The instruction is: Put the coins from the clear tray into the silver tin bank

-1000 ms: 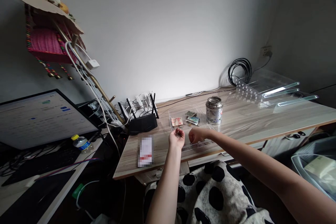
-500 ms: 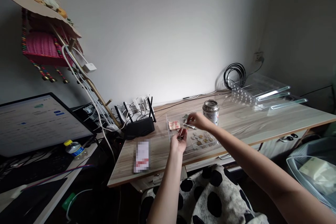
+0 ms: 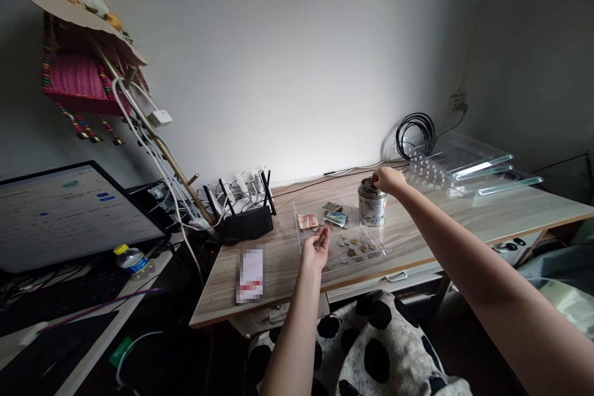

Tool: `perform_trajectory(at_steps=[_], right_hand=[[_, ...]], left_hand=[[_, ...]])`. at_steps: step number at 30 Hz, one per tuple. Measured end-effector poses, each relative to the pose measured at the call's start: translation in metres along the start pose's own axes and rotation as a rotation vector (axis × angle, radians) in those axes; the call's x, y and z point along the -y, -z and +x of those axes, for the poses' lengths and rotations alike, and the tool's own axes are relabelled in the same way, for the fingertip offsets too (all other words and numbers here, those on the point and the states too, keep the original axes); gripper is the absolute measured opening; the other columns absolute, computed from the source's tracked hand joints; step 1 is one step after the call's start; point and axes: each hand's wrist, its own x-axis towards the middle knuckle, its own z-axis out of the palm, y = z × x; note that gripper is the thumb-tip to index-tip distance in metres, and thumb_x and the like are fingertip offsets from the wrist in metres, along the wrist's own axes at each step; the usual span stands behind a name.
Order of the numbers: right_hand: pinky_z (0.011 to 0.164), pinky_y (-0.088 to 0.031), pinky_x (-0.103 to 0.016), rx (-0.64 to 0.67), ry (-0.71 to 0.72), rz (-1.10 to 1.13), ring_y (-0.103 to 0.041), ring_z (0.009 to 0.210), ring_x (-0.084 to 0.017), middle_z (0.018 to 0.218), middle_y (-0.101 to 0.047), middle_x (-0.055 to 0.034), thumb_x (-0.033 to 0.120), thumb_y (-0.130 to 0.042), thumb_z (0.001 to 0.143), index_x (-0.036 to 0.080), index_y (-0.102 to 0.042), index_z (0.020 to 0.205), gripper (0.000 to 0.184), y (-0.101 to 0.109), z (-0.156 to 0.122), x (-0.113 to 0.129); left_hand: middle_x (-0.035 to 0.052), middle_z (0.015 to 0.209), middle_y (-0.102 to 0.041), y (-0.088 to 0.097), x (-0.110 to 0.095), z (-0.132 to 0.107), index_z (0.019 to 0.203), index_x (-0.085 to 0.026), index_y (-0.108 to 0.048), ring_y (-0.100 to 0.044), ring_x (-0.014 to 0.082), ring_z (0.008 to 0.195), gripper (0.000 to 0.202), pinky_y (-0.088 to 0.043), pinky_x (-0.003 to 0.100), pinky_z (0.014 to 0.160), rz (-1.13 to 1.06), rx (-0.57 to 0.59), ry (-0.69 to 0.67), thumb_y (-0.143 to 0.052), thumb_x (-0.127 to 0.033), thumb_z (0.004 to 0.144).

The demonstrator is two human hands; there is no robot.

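Note:
My right hand [image 3: 388, 180] is pinched over the top of a small metal tin [image 3: 372, 203] standing on the wooden desk [image 3: 445, 218]; what its fingertips hold is too small to see. My left hand [image 3: 316, 249] is cupped palm-up, closed around a few coins, at the left edge of a clear plastic tray [image 3: 341, 235]. Loose coins [image 3: 358, 249] lie in the tray's near part. Folded banknotes [image 3: 308, 221] and more notes [image 3: 335, 215] lie in its far part.
A black router [image 3: 245, 221] and a power strip with white plugs sit at the desk's back left. A blurred card [image 3: 250, 273] lies near the front edge. Clear acrylic trays [image 3: 468, 164] and a coiled black cable [image 3: 414, 131] are at back right. A monitor [image 3: 60, 213] and bottle [image 3: 132, 260] stand left.
My right hand has lifted from the tray and travelled back and right to the top of the tin. My left hand stayed cupped by the tray's left edge.

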Motion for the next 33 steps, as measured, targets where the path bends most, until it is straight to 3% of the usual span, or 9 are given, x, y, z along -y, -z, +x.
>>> perform_trajectory(at_steps=[4,8,12,14,17,21,25,30,33], right_hand=[[0.057,-0.038,-0.03,0.006,0.009,-0.022,-0.051,0.066,-0.018,0.075,-0.059,-0.0106,0.019,-0.057,0.063,0.016,-0.064,0.068,0.009,0.006,0.003,0.006],[0.062,-0.037,-0.028,-0.131,0.07,-0.013,-0.051,0.076,-0.018,0.09,-0.06,-0.0096,0.029,-0.043,0.077,0.019,-0.061,0.091,0.025,-0.003,-0.022,0.037],[0.057,-0.035,-0.02,0.074,0.453,0.128,-0.053,0.072,-0.013,0.088,-0.061,-0.0034,0.034,-0.044,0.077,0.024,-0.061,0.093,0.026,-0.041,-0.068,0.08],[0.058,-0.035,-0.019,0.154,0.577,0.169,-0.053,0.072,-0.012,0.087,-0.06,-0.0032,0.034,-0.044,0.076,0.024,-0.062,0.095,0.028,-0.059,-0.086,0.095],[0.059,-0.035,-0.019,0.223,0.646,0.151,-0.054,0.071,-0.012,0.085,-0.06,-0.0026,0.031,-0.049,0.073,0.026,-0.063,0.093,0.025,-0.076,-0.099,0.105],[0.063,-0.035,-0.02,0.253,0.705,0.104,-0.055,0.076,-0.014,0.088,-0.06,-0.0028,0.025,-0.052,0.071,0.027,-0.065,0.09,0.023,-0.081,-0.104,0.111],[0.059,-0.035,-0.021,0.148,0.61,0.049,-0.055,0.075,-0.015,0.088,-0.061,-0.0041,0.026,-0.043,0.078,0.025,-0.064,0.089,0.024,-0.063,-0.095,0.103],[0.061,-0.035,-0.024,-0.224,0.199,0.014,-0.053,0.078,-0.016,0.097,-0.06,-0.0047,0.029,-0.033,0.082,0.024,-0.061,0.095,0.03,-0.016,-0.048,0.048],[0.057,-0.034,-0.026,-0.186,0.052,-0.088,-0.053,0.074,-0.02,0.084,-0.062,-0.009,0.03,-0.038,0.079,0.02,-0.064,0.085,0.028,-0.003,-0.024,0.017]], left_hand=[[0.0143,0.079,-0.061,-0.001,-0.001,0.0,0.082,-0.006,-0.054,-0.06,0.0209,0.084,0.02,-0.053,0.027,0.064,0.023,0.017,0.027,-0.039,-0.003,0.07],[0.0161,0.08,-0.062,-0.002,-0.002,0.001,0.082,-0.005,-0.055,-0.06,0.0216,0.083,0.021,-0.052,0.028,0.062,0.039,0.031,0.035,-0.038,-0.006,0.071],[0.018,0.08,-0.062,-0.002,-0.001,0.003,0.081,-0.004,-0.057,-0.06,0.0229,0.082,0.022,-0.052,0.03,0.058,0.071,0.039,0.048,-0.037,-0.009,0.072],[0.0165,0.077,-0.062,-0.003,-0.001,0.005,0.08,-0.005,-0.058,-0.061,0.0217,0.078,0.023,-0.051,0.029,0.058,0.073,0.053,0.038,-0.036,-0.009,0.073],[0.0138,0.07,-0.062,-0.003,0.0,0.006,0.076,-0.005,-0.058,-0.061,0.0187,0.07,0.024,-0.05,0.025,0.052,0.065,0.05,0.025,-0.035,-0.009,0.074],[0.0088,0.062,-0.059,-0.005,0.0,0.004,0.071,-0.008,-0.057,-0.059,0.0141,0.057,0.024,-0.047,0.022,0.045,0.044,0.02,0.02,-0.034,-0.01,0.075],[0.012,0.069,-0.061,-0.006,0.0,0.0,0.075,-0.006,-0.056,-0.061,0.0171,0.066,0.021,-0.051,0.026,0.054,0.051,0.038,0.057,-0.034,-0.007,0.074],[0.0183,0.084,-0.06,-0.006,0.0,-0.004,0.088,-0.004,-0.053,-0.06,0.0237,0.085,0.026,-0.054,0.03,0.061,0.072,-0.001,0.047,-0.035,0.0,0.069],[0.0171,0.089,-0.06,-0.006,0.002,-0.005,0.094,-0.005,-0.051,-0.06,0.0226,0.086,0.029,-0.054,0.028,0.062,0.061,-0.041,0.009,-0.035,0.002,0.071]])
